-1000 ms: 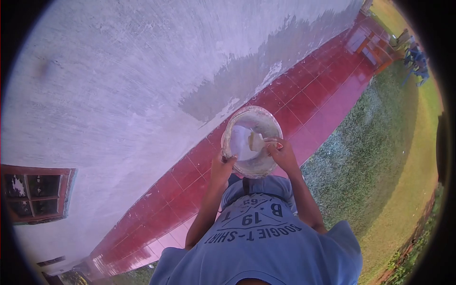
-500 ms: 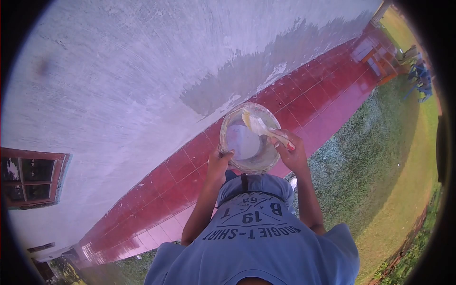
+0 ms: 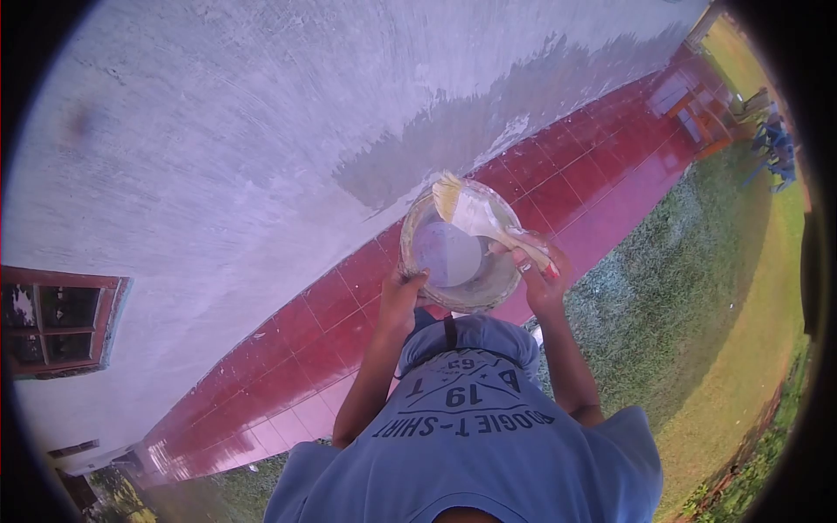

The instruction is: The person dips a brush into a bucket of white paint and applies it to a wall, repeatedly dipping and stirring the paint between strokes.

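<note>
My left hand grips the rim of a round, paint-smeared bucket on its near left side. Pale, whitish paint lies in the bottom of it. My right hand is closed round the handle of a wide paintbrush, whose white-coated body slants over the bucket's opening. The yellowish bristles point up and left, over the far rim. In front stands a wall with streaky whitish paint and a darker grey patch low down.
Red floor tiles run along the foot of the wall. Grass borders them on the right. A window with a reddish frame is at the left. An orange wooden piece and blue chairs stand far off at upper right.
The paintbrush has risen and turned in my right hand, its bristles now over the bucket's far rim and more fully in sight. My left hand still holds the bucket.
</note>
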Tool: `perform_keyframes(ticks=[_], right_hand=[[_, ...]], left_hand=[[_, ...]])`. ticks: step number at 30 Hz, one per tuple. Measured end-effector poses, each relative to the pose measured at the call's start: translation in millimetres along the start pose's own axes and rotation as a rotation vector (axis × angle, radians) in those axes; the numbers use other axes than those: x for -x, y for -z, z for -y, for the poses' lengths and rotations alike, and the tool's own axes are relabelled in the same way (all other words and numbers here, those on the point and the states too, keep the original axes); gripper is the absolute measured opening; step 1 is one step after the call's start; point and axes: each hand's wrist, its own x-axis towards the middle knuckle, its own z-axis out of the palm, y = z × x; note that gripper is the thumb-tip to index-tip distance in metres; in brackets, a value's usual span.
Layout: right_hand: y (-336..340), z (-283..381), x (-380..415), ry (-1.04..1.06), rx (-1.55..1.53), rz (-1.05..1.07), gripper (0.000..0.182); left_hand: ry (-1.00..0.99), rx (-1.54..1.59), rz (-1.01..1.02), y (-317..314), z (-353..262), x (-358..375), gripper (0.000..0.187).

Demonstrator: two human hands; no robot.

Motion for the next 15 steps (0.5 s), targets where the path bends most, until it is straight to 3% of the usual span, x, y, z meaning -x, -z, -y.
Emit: perform_keyframes(ticks=[4,6,13,15], right_hand=[[-3.5,-66.8,22.0,-0.064,0.297,0.081,0.024],[-6.5,-91.4,31.4,-0.193,0.532,0.281,0.026],[-16.4,-46.6,24.8,-0.167,0.38,0.133,0.027],[-16.8,-23.0,22.5,-0.047,0.33,0.06,0.024]], left_hand=[[-0.007,0.026,0.004,-0.6,2.9,-3.0,0.04],[0.002,0.01,-0.019,0.8,5.2,-4.0,0.042],[-0.012,-0.007,-0.04,3.9,11.6,-2.4,0.037],[-0.01,-0.017,-0.066,5.6,12.6,-1.0,0.034]])
